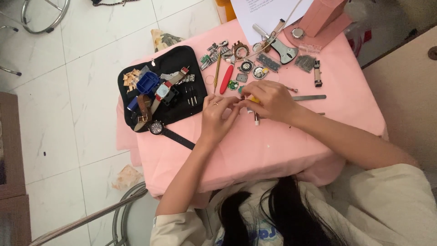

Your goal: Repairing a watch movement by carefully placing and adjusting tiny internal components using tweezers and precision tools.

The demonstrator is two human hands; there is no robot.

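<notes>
From the head view, your left hand (217, 115) and right hand (268, 101) meet fingertip to fingertip, pinched narrow around one small yellow-tipped tool (253, 99), with one red-handled tool (226, 79) just beyond them and two wristwatches (157, 127) left of your fingers.
</notes>
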